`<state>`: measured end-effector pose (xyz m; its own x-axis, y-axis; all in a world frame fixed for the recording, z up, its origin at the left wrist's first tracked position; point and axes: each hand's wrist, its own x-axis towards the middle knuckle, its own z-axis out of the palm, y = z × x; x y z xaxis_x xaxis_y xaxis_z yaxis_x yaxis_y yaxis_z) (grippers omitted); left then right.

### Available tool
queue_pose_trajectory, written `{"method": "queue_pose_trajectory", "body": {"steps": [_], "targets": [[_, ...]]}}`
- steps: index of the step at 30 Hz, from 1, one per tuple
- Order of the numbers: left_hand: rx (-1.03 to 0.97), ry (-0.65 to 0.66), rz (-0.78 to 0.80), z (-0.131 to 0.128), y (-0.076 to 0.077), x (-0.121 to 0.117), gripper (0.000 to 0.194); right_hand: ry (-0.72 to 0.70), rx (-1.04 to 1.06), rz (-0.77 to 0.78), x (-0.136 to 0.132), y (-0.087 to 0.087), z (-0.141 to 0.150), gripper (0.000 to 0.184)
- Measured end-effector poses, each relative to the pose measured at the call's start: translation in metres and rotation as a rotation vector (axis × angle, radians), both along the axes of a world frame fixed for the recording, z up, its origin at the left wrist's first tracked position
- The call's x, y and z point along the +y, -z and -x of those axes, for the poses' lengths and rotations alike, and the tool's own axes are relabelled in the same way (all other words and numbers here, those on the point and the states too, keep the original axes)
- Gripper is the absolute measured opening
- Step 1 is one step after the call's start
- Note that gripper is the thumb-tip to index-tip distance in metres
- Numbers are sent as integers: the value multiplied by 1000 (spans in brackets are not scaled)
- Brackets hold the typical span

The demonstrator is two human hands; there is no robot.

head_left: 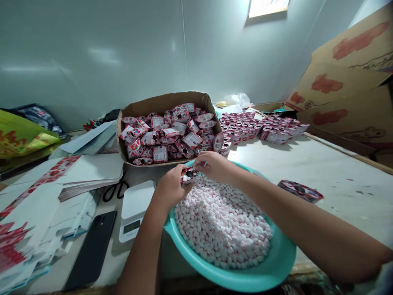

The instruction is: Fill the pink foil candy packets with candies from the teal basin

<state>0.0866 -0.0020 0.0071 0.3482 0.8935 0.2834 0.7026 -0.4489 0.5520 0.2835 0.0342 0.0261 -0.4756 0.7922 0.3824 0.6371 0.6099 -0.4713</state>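
Note:
My left hand [172,184] is wrapped around a small red-and-white printed candy box [188,175], whose dark opening faces up with white pieces showing in it. Close to the box's right side, my right hand [210,164] has its fingers pinched together; whatever lies between them is too small to make out. Both hands are over the far left rim of a turquoise basin [284,262]. Many small white and pale pink candies [224,229] fill much of it.
Behind the basin stands a cardboard carton [123,143] heaped with printed boxes [159,153]. More boxes [245,127] stand in rows at right, and a single box [301,190] lies nearer. To the left are a white scale [138,203], scissors [116,191], a phone [92,250] and stacked card sheets [92,170].

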Motion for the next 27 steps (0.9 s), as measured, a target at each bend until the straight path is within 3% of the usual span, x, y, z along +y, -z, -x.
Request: {"method": "queue_pose_trajectory", "body": {"steps": [7,14,19,23,27], "targets": [[-8,27,-3,1,0,0,34,-14,23,-61,-8,-2,5,21],[16,28,-4,1,-1,-1,35,2,-10,3,-16,-5,10,22],[23,29,4,2,-1,-1,36,10,79,63,-16,-2,13,23],[19,-3,18,1,-1,1,36,-67,201,95,-17,-1,14,22],[31,-50,20,-2,-2,1,32,-175,267,13,-18,-3,13,21]]}}
